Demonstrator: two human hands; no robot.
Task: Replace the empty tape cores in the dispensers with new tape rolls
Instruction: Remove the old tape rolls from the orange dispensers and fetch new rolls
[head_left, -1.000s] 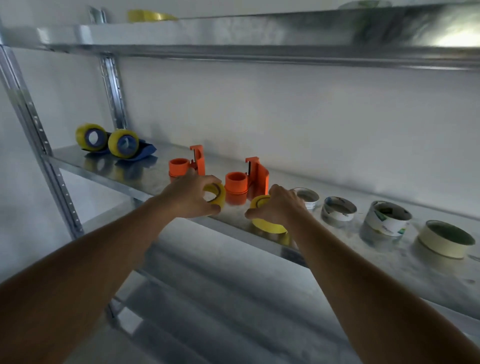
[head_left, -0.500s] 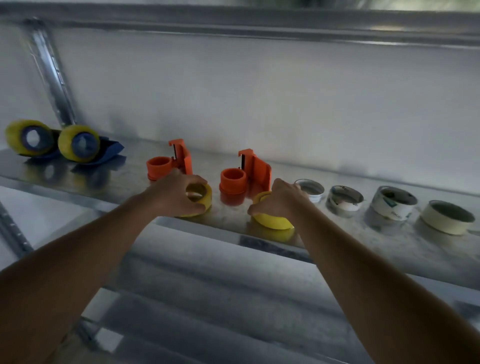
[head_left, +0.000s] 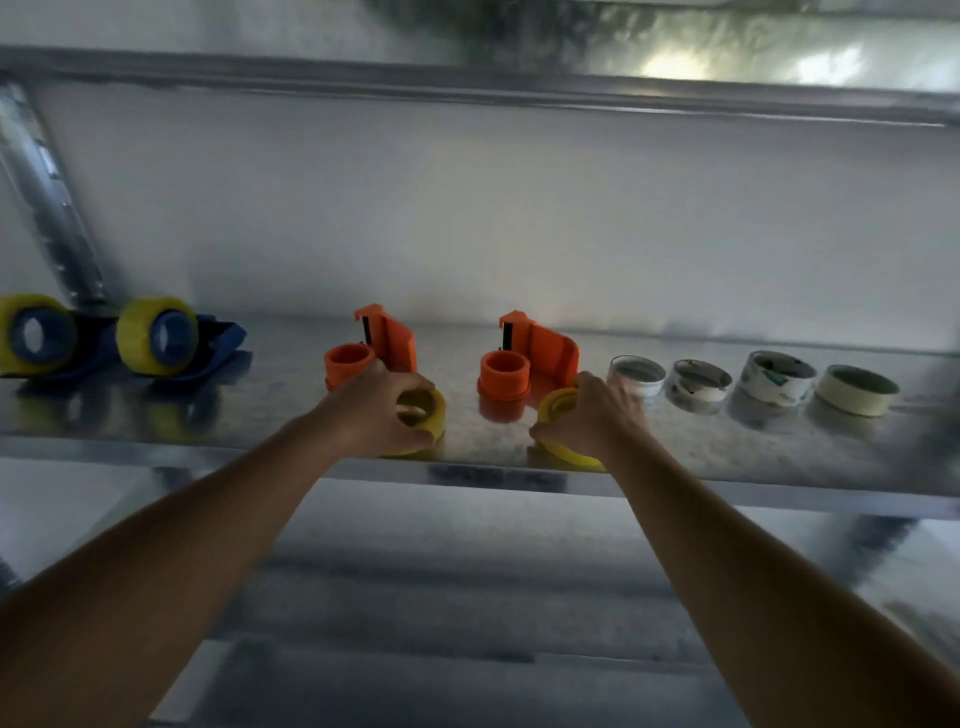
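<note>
Two orange tape dispensers stand on the metal shelf (head_left: 260, 447), one at the left (head_left: 363, 353) and one at the right (head_left: 524, 364), each with a bare orange hub. My left hand (head_left: 374, 410) grips a yellow tape roll (head_left: 428, 415) in front of the left dispenser, a finger through its hole. In front of the right dispenser, my right hand (head_left: 592, 415) grips a second yellow tape roll (head_left: 563, 431), tilted near the shelf's front edge. Several empty white tape cores (head_left: 636, 374) lie in a row to the right.
Two blue dispensers loaded with yellow tape (head_left: 156, 338) sit at the shelf's far left beside the steel upright (head_left: 47, 197). An upper shelf (head_left: 519, 88) hangs overhead, and a lower shelf (head_left: 441, 597) lies beneath my arms. A white wall closes the back.
The camera has swung so the shelf appears more head-on and higher. Both hands keep their grip on the yellow rolls, staying in front of the orange dispensers.
</note>
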